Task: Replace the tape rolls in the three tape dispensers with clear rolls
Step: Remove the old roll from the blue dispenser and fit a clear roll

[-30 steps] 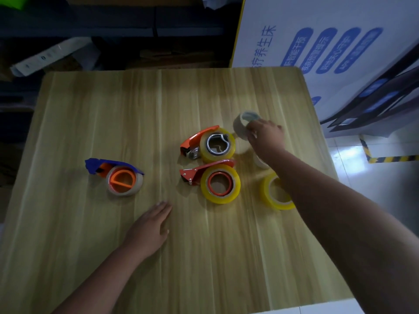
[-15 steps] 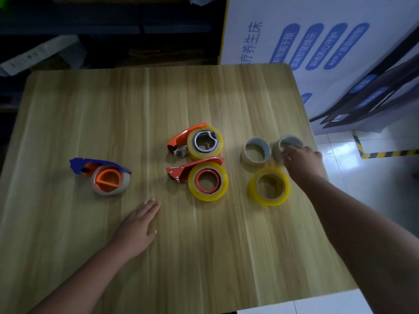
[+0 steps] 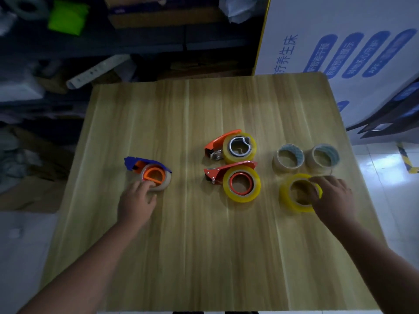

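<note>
Three tape dispensers lie on the wooden table (image 3: pixel 204 257). A blue dispenser (image 3: pixel 148 172) with an orange hub and a pale roll sits at the left; my left hand (image 3: pixel 137 200) rests its fingertips on that roll. Two orange dispensers sit in the middle, the far one (image 3: pixel 231 147) and the near one (image 3: pixel 233 181), each loaded with a yellow roll. At the right stand two clear rolls (image 3: pixel 288 158) (image 3: pixel 323 158) side by side. In front of them lies a loose yellow roll (image 3: pixel 292 196); my right hand (image 3: pixel 333 198) has its fingers over the roll's right rim.
A large white printed box (image 3: pixel 340 41) stands against the table's far right corner. Dark shelves with cardboard and clutter (image 3: pixel 113 41) lie beyond the far edge. The table's right edge runs close to the rolls, with pale floor (image 3: pixel 390 177) beyond it.
My left hand has moved up from the bare table onto the blue dispenser's roll. My right hand has left the second clear roll and come down onto the loose yellow roll.
</note>
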Demonstrator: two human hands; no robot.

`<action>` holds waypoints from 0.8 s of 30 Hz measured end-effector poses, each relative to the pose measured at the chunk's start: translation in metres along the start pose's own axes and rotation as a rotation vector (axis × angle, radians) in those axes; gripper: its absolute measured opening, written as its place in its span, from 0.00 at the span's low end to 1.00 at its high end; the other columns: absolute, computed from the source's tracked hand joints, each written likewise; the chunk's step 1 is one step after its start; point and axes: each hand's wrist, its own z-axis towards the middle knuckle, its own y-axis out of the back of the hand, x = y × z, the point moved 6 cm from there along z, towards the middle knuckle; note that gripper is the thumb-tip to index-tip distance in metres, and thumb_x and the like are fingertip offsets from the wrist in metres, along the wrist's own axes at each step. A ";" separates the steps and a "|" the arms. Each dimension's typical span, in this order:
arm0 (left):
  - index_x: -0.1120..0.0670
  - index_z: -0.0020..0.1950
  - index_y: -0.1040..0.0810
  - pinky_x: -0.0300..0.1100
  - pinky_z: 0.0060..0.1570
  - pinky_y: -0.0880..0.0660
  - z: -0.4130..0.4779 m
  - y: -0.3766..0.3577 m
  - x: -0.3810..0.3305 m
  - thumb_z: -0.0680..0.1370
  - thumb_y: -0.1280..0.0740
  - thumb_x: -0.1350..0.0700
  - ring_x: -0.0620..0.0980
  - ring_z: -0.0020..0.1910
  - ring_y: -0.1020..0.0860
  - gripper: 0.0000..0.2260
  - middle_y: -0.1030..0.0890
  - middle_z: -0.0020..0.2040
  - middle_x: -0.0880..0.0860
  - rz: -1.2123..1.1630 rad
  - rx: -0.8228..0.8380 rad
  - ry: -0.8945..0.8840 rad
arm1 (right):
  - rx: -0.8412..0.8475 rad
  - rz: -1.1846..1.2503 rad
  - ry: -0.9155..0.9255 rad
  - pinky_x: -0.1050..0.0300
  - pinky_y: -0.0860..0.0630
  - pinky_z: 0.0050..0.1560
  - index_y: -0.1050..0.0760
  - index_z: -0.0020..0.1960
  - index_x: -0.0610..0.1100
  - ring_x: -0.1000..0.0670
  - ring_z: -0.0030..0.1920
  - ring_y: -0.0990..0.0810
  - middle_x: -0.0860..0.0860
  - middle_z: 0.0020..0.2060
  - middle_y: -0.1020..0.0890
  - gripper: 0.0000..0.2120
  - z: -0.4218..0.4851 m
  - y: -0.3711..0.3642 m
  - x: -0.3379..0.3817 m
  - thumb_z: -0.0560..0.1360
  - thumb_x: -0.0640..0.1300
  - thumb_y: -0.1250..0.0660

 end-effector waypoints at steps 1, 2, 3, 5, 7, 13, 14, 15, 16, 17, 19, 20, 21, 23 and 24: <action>0.53 0.55 0.23 0.48 0.44 0.25 0.009 0.005 0.009 0.68 0.24 0.58 0.54 0.49 0.25 0.17 0.23 0.51 0.53 0.053 -0.033 -0.003 | -0.012 0.006 0.007 0.42 0.28 0.51 0.18 0.55 0.44 0.35 0.52 0.23 0.40 0.51 0.18 0.11 -0.011 -0.003 0.003 0.73 0.42 0.27; 0.54 0.56 0.24 0.52 0.48 0.26 0.018 0.010 0.016 0.67 0.23 0.58 0.57 0.52 0.25 0.19 0.23 0.54 0.55 0.095 -0.055 -0.014 | -0.026 0.013 0.010 0.42 0.27 0.50 0.18 0.54 0.43 0.34 0.51 0.22 0.40 0.50 0.18 0.10 -0.021 -0.006 0.006 0.72 0.42 0.27; 0.54 0.57 0.24 0.55 0.50 0.27 0.027 0.014 0.021 0.67 0.24 0.58 0.59 0.54 0.26 0.20 0.24 0.56 0.56 0.128 -0.079 -0.035 | -0.045 0.024 0.013 0.42 0.27 0.49 0.18 0.52 0.42 0.34 0.50 0.22 0.40 0.49 0.17 0.09 -0.030 -0.009 0.009 0.73 0.42 0.28; 0.54 0.59 0.25 0.57 0.54 0.29 0.047 0.022 0.025 0.68 0.25 0.57 0.61 0.56 0.27 0.21 0.25 0.59 0.58 0.174 -0.123 -0.091 | -0.082 0.060 0.011 0.41 0.25 0.48 0.18 0.49 0.41 0.34 0.47 0.22 0.40 0.47 0.17 0.11 -0.047 -0.014 0.013 0.70 0.45 0.32; 0.52 0.66 0.28 0.58 0.59 0.31 0.073 0.027 0.028 0.72 0.29 0.56 0.60 0.62 0.29 0.23 0.26 0.64 0.57 0.215 -0.104 -0.104 | -0.104 0.088 0.040 0.41 0.24 0.46 0.17 0.49 0.41 0.34 0.46 0.22 0.41 0.45 0.17 0.13 -0.061 -0.020 0.021 0.70 0.46 0.34; 0.47 0.68 0.27 0.52 0.60 0.32 0.123 0.012 0.040 0.80 0.38 0.49 0.55 0.61 0.25 0.17 0.21 0.63 0.51 0.289 0.233 -0.037 | -0.039 0.118 0.155 0.44 0.25 0.45 0.17 0.48 0.44 0.39 0.46 0.21 0.47 0.44 0.18 0.07 -0.096 -0.039 0.059 0.71 0.40 0.27; 0.47 0.67 0.25 0.52 0.59 0.31 0.122 0.010 0.041 0.80 0.38 0.48 0.55 0.59 0.25 0.16 0.21 0.61 0.51 0.284 0.231 -0.053 | -0.015 0.119 0.181 0.45 0.25 0.45 0.17 0.49 0.45 0.40 0.46 0.21 0.48 0.44 0.18 0.07 -0.100 -0.043 0.066 0.71 0.41 0.28; 0.46 0.65 0.23 0.51 0.57 0.31 0.118 0.007 0.042 0.79 0.37 0.48 0.55 0.58 0.24 0.14 0.21 0.59 0.51 0.278 0.231 -0.069 | 0.011 0.116 0.211 0.46 0.25 0.45 0.17 0.49 0.46 0.41 0.46 0.21 0.49 0.44 0.18 0.09 -0.104 -0.047 0.074 0.70 0.44 0.30; 0.46 0.62 0.22 0.51 0.56 0.30 0.113 0.005 0.044 0.79 0.37 0.48 0.55 0.56 0.24 0.13 0.21 0.57 0.51 0.262 0.227 -0.074 | 0.039 0.110 0.237 0.47 0.26 0.44 0.17 0.49 0.47 0.42 0.46 0.20 0.50 0.45 0.18 0.10 -0.107 -0.050 0.084 0.69 0.45 0.31; 0.45 0.60 0.20 0.50 0.54 0.30 0.108 0.002 0.047 0.79 0.36 0.49 0.55 0.55 0.23 0.12 0.20 0.55 0.51 0.228 0.215 -0.070 | 0.061 0.109 0.258 0.48 0.27 0.44 0.17 0.49 0.47 0.43 0.45 0.20 0.51 0.45 0.18 0.10 -0.109 -0.053 0.093 0.69 0.46 0.31; 0.44 0.57 0.18 0.48 0.50 0.28 0.092 -0.002 0.051 0.78 0.35 0.49 0.55 0.52 0.22 0.10 0.20 0.51 0.51 0.133 0.177 -0.055 | 0.087 0.134 0.276 0.49 0.27 0.44 0.18 0.50 0.47 0.43 0.45 0.20 0.51 0.45 0.18 0.11 -0.110 -0.055 0.112 0.68 0.45 0.30; 0.44 0.55 0.18 0.47 0.48 0.28 0.083 -0.004 0.051 0.78 0.34 0.49 0.55 0.51 0.21 0.09 0.20 0.49 0.50 0.094 0.162 -0.057 | 0.097 0.152 0.275 0.49 0.27 0.44 0.18 0.50 0.48 0.43 0.46 0.20 0.51 0.45 0.18 0.10 -0.110 -0.056 0.120 0.69 0.44 0.29; 0.44 0.55 0.18 0.47 0.46 0.28 0.073 -0.007 0.047 0.78 0.34 0.49 0.54 0.50 0.21 0.08 0.20 0.48 0.50 0.070 0.154 -0.069 | 0.110 0.162 0.273 0.49 0.27 0.45 0.18 0.51 0.48 0.43 0.47 0.20 0.51 0.46 0.18 0.11 -0.108 -0.058 0.128 0.69 0.42 0.27; 0.45 0.54 0.17 0.45 0.42 0.28 0.053 -0.011 0.035 0.77 0.33 0.49 0.54 0.47 0.20 0.08 0.20 0.46 0.50 0.030 0.143 -0.096 | 0.146 0.162 0.270 0.48 0.27 0.46 0.18 0.52 0.48 0.44 0.49 0.20 0.51 0.47 0.18 0.12 -0.106 -0.060 0.144 0.69 0.42 0.24; 0.45 0.53 0.17 0.45 0.41 0.28 0.043 -0.013 0.027 0.77 0.32 0.50 0.54 0.46 0.21 0.08 0.20 0.45 0.50 0.000 0.143 -0.103 | 0.165 0.160 0.269 0.48 0.26 0.47 0.19 0.53 0.48 0.44 0.50 0.20 0.51 0.48 0.18 0.12 -0.104 -0.061 0.150 0.70 0.43 0.25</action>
